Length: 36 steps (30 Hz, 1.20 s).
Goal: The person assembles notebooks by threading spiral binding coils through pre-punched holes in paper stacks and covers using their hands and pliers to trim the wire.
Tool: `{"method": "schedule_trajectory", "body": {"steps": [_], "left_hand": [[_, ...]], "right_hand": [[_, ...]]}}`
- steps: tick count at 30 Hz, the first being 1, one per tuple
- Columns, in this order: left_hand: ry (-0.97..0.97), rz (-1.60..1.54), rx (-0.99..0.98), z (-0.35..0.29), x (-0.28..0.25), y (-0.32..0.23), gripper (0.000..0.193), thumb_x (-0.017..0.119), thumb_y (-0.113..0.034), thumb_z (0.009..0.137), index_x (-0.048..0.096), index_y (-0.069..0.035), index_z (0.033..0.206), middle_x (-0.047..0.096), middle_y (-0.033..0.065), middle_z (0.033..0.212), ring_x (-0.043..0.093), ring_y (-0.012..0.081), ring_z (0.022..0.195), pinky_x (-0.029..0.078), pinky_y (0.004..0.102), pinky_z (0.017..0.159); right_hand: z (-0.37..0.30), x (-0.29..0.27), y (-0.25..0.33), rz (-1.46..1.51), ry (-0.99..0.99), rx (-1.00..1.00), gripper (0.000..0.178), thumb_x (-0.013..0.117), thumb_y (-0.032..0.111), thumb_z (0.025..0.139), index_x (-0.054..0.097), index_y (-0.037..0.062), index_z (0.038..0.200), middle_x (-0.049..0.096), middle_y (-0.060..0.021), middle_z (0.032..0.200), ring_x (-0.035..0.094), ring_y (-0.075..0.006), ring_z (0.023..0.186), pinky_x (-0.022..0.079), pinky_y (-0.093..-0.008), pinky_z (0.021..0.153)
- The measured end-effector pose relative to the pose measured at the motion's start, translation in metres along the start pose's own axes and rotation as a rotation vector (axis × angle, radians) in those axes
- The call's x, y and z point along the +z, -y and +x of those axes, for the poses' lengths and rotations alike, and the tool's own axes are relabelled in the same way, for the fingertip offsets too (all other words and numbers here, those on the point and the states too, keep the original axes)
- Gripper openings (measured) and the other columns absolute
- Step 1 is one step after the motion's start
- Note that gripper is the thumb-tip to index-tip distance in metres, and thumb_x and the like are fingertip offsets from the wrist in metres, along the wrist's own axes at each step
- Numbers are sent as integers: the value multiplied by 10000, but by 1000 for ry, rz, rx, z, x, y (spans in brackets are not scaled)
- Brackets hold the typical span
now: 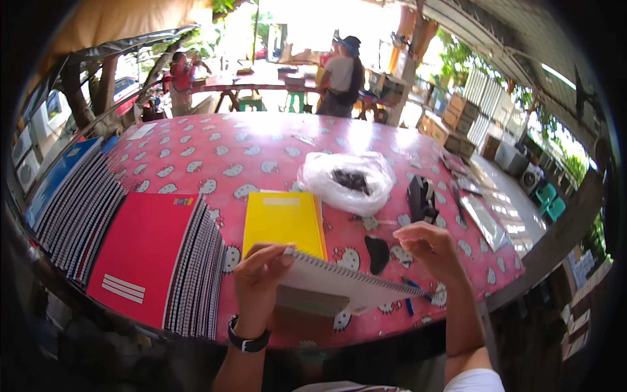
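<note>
My left hand (261, 269), with a dark watch at the wrist, pinches one end of the wire coil of a spiral notebook (333, 282). The notebook is tilted, its coil running along the upper edge toward the right. My right hand (431, 249) is raised above the coil's other end, apart from it. Its fingers are curled and pressed together; whether something small is between them is hidden. Beyond it stands a black tape dispenser (422, 199). A yellow notebook (282, 222) lies flat just past my left hand, and a flat black piece (377, 255) lies between the hands.
Stacks of red notebooks (147, 255) and blue notebooks (68, 179) fill the left side. A clear plastic bag (346, 183) with dark contents sits mid-table. Blue pens (409, 306) lie near the front edge. Two people (343, 75) are at a far table.
</note>
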State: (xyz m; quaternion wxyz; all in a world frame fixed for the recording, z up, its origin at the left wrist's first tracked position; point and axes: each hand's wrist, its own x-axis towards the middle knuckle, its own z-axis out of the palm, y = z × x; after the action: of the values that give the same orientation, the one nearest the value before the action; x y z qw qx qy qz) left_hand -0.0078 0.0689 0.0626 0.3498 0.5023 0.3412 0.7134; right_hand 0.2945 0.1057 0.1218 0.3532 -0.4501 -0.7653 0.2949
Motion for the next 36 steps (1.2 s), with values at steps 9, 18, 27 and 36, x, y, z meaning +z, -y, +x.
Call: {"method": "schedule_trajectory", "body": {"steps": [9,18,27,36], "left_hand": [[151,-201,13,-16,49,-30,180,684,75,737,646,12,901,642,80,879,610,139,844,473,263,775],[263,-168,169,-22,41,-23,151,685,59,739,658,2,877,654,101,883,637,153,815,496,252,710],[185,-15,229,-23,45,-22,125,702,-37,759,645,-41,870,659,54,834,637,125,753,484,242,657],[237,73,195,-23,44,-17,137,712,-46,752,646,-60,871,664,25,799,630,100,730,478,232,660]], "right_hand": [[-6,56,86,49,-7,-408,271,707,147,782,591,43,1004,578,-82,849,583,-181,739,471,-281,637],[-6,63,94,-40,33,-454,277,735,219,763,539,42,848,501,-70,749,524,-188,632,427,-294,548],[-13,75,98,-230,-139,-559,177,681,128,789,559,17,853,550,-100,752,547,-258,669,446,-330,571],[-12,64,88,24,34,-382,146,694,79,779,593,19,867,590,-91,768,612,-198,682,482,-293,606]]}}
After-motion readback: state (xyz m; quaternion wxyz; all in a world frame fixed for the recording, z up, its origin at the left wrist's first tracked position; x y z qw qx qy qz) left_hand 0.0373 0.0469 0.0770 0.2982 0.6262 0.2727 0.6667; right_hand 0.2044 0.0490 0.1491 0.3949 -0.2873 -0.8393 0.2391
